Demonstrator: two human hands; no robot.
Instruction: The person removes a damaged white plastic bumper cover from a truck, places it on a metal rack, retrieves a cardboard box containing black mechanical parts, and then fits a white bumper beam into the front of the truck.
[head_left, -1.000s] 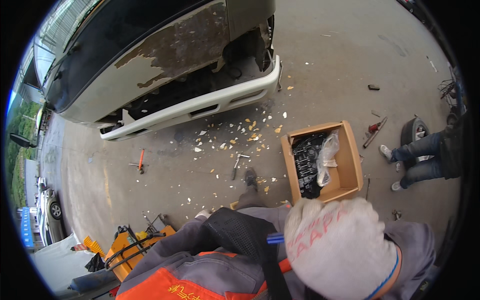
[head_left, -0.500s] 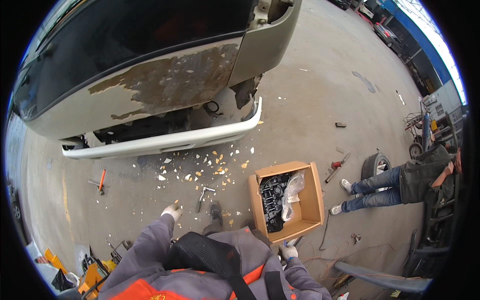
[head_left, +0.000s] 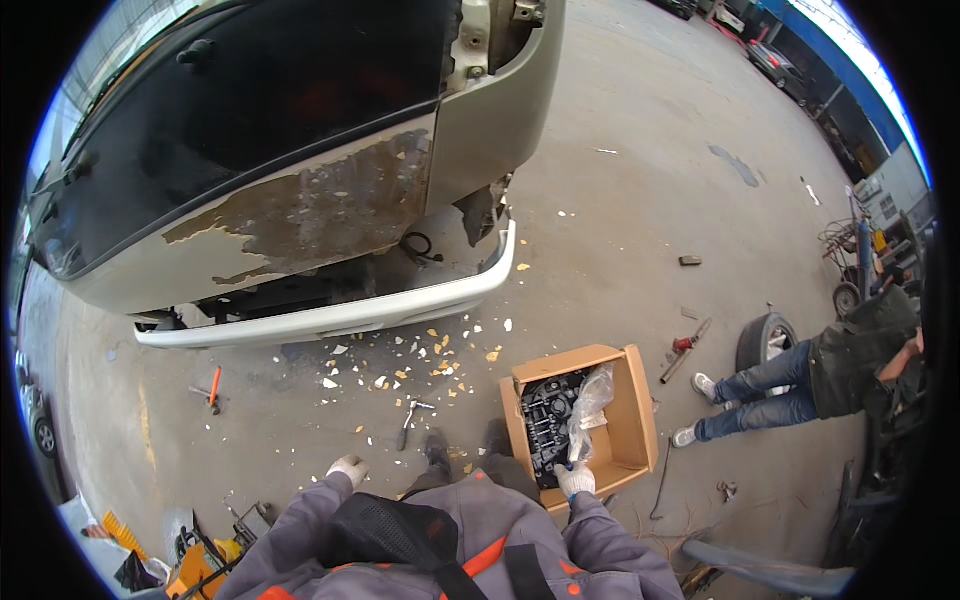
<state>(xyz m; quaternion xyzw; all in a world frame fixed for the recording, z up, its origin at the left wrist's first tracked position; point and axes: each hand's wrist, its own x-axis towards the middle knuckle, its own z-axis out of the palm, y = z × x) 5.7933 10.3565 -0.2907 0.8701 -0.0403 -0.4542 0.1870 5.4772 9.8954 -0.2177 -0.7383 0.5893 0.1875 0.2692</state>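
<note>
My left hand point(head_left: 349, 468), in a pale work glove, hangs over the floor to the left of my legs. Its fingers are loosely bent and apart, with nothing seen in them. Over the near side of an open cardboard box point(head_left: 641, 420) is my gloved right hand point(head_left: 576, 481), closed; a small bluish bit shows at its fingertips, too small to name. Inside the box lie a black metal vehicle part with many fittings point(head_left: 547, 420) and a crumpled clear plastic bag point(head_left: 592, 395), whose near end almost meets my right fingers.
A damaged light-coloured vehicle point(head_left: 330, 215) with a hanging bumper point(head_left: 340, 322) stands ahead, paint flakes below. A ratchet wrench point(head_left: 406, 425), an orange-handled hammer point(head_left: 214, 390) and a red tool point(head_left: 684, 345) lie around. At right, a person point(head_left: 770, 375) is beside a wheel point(head_left: 752, 345).
My right hand has come from beside the box to over its near side. My left hand has dropped slightly lower in the view. The whole view has shifted, with the vehicle now further left.
</note>
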